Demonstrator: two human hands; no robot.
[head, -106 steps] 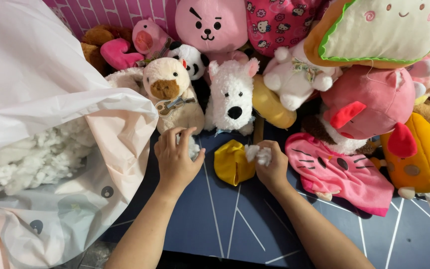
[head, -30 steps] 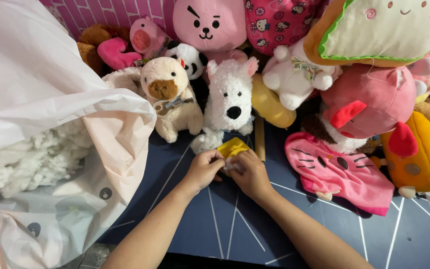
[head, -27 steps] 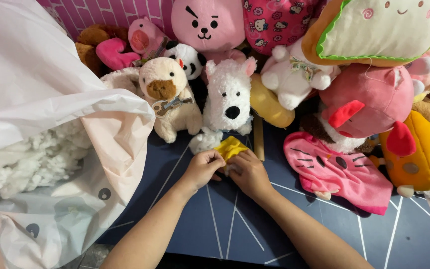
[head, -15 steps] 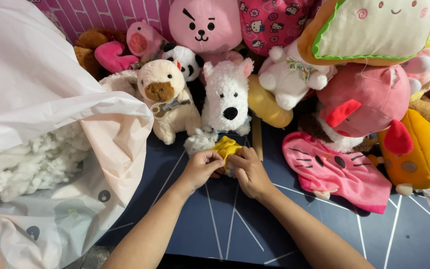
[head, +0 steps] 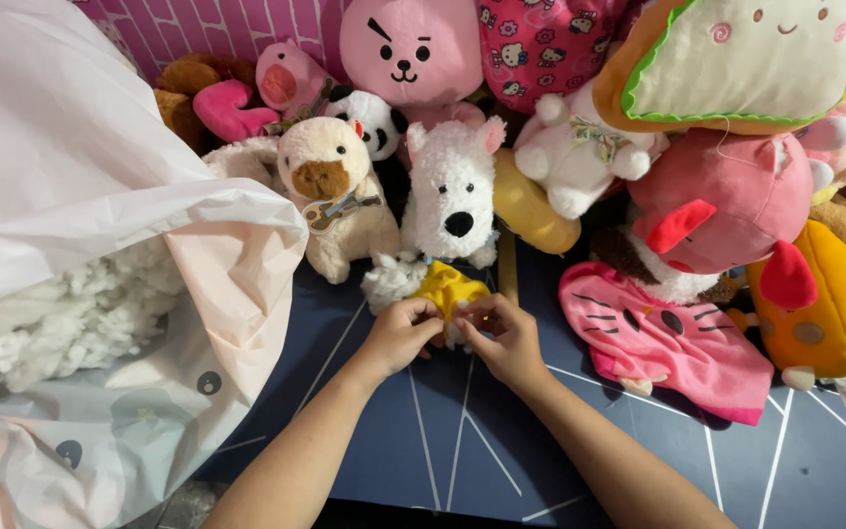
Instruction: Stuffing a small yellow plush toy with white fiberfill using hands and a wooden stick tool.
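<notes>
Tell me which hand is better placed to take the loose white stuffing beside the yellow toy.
Probably the left hand. The white stuffing clump lies just above it, left of the yellow toy. The right hand would have to cross over the toy, which both hands pinch.

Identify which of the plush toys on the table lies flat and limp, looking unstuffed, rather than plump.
The pink cat-faced plush right of the right hand. It lies flattened on the dark mat, while the white dog and beige capybara sit plump and upright.

Head view; steeply downward; close
</notes>
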